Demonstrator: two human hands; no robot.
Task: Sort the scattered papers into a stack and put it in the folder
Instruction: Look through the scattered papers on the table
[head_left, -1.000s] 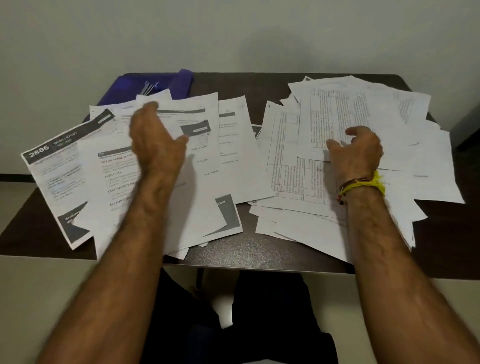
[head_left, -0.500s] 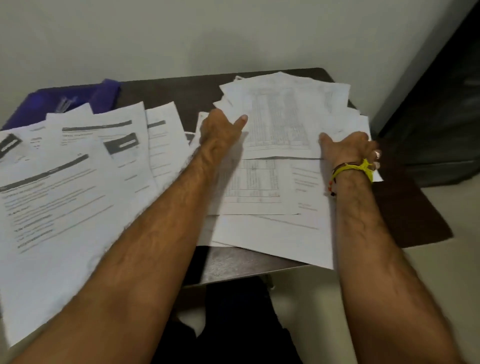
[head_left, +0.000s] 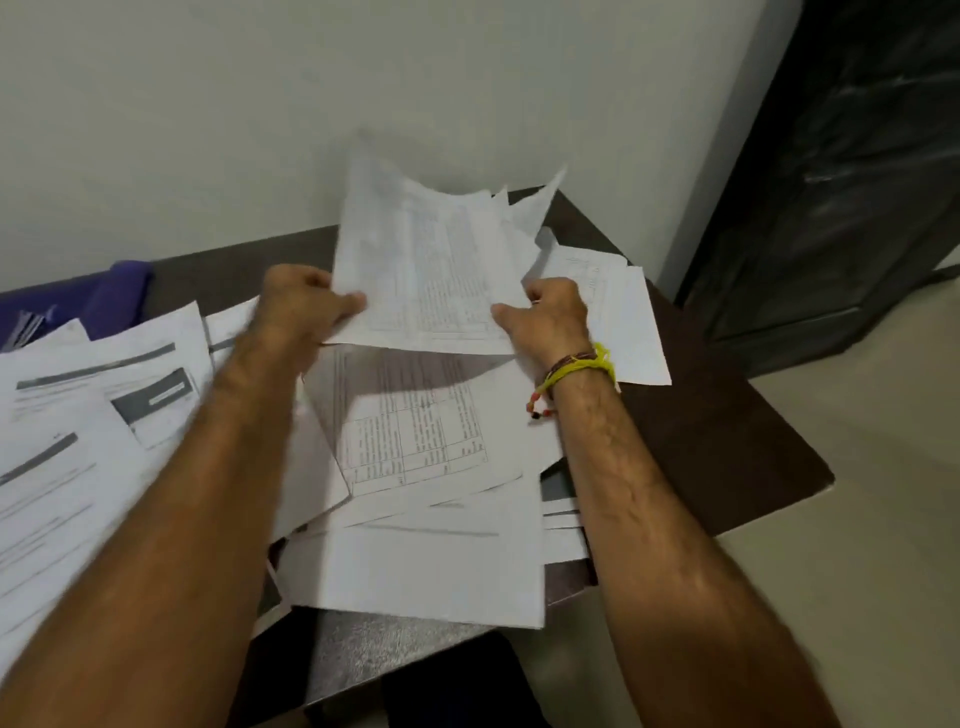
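Pale wall behind, dark table (head_left: 717, 441) below me, and most of it is buried in loose papers (head_left: 431, 561) that overlap at every angle. My left hand (head_left: 301, 306) and right hand (head_left: 550, 317) each pinch a lower corner of a small sheaf (head_left: 431, 270), thumbs on the near face and fingers curled behind, with the sheaf tilted up off the pile on the right side of the table. More sheets (head_left: 78, 441) are spread over the left. At the far left edge sits the folder (head_left: 104, 301), purple, partly under paper.

I judge the sheaf light and floppy. Its top corners already curl and splay apart, so the sheets are not squared. Smooth paper slides on itself, and a loose pinch could let inner sheets slip out. I would hold both side edges low down, then tap the bottom edge on the table to align. A hard squeeze would crease it.
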